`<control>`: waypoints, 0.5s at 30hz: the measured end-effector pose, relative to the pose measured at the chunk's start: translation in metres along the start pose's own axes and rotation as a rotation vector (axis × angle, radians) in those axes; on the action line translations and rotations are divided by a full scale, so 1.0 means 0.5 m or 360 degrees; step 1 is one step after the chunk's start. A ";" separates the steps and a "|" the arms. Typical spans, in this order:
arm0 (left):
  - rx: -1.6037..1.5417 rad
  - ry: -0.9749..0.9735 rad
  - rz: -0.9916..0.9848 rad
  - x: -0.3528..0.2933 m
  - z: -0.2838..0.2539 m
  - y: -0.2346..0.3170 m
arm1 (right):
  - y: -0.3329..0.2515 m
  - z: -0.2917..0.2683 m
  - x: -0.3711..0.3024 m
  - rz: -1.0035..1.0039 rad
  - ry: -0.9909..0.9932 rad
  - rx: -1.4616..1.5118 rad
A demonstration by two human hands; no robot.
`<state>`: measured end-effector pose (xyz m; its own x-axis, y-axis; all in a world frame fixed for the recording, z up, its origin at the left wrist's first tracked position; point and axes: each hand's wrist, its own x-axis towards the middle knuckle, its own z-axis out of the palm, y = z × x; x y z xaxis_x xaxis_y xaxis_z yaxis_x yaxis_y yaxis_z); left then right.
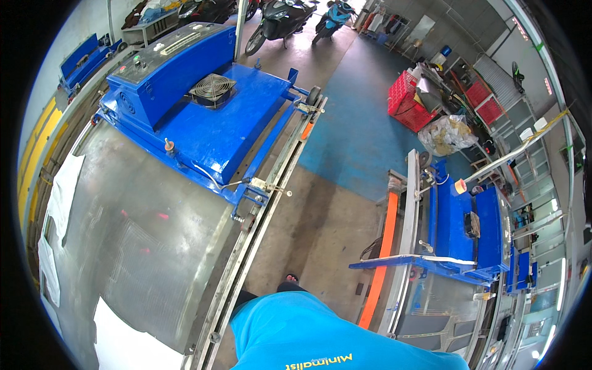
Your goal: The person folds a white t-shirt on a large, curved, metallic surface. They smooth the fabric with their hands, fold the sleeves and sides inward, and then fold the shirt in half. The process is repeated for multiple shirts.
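Observation:
Neither of my hands shows; only my blue shirt (296, 333) and one foot (291, 279) appear at the lower middle. On my left runs a long grey metal table (154, 246). A white cut piece (132, 339), perhaps cloth, lies flat at its near end. Two more white pieces, an upper one (65, 194) and a lower one (49, 271), hang at its left edge. Across the table's far part stands a blue machine (246, 117) with a round fan grille (213, 87) and a control box (132, 102) on top.
A metal rail (271, 213) edges the left table. To the right, an orange strip (385, 246) lies along another table bearing a second blue machine (456, 225). Farther back are red crates (407, 98), a stuffed plastic bag (447, 135) and parked motorbikes (280, 24).

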<state>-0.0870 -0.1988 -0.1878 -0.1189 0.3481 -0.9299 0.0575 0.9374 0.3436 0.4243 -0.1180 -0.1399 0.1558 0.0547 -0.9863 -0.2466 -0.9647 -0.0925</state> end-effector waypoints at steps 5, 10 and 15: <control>-0.0051 0.0032 -0.0043 -0.033 0.008 -0.038 | -0.013 -0.010 0.000 0.0021 -0.0014 -0.0045; -0.0134 0.0083 -0.0095 -0.081 0.024 -0.098 | -0.061 0.000 -0.048 0.0079 -0.0149 -0.0281; -0.0199 0.0097 -0.0118 -0.128 0.037 -0.139 | -0.119 -0.025 -0.111 0.0212 -0.0485 -0.0534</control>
<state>-0.0651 -0.2867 -0.1547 -0.1782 0.2743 -0.9450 -0.0768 0.9536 0.2912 0.4422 -0.0670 -0.0781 -0.1567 -0.0502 -0.9864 0.0850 -0.9957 0.0372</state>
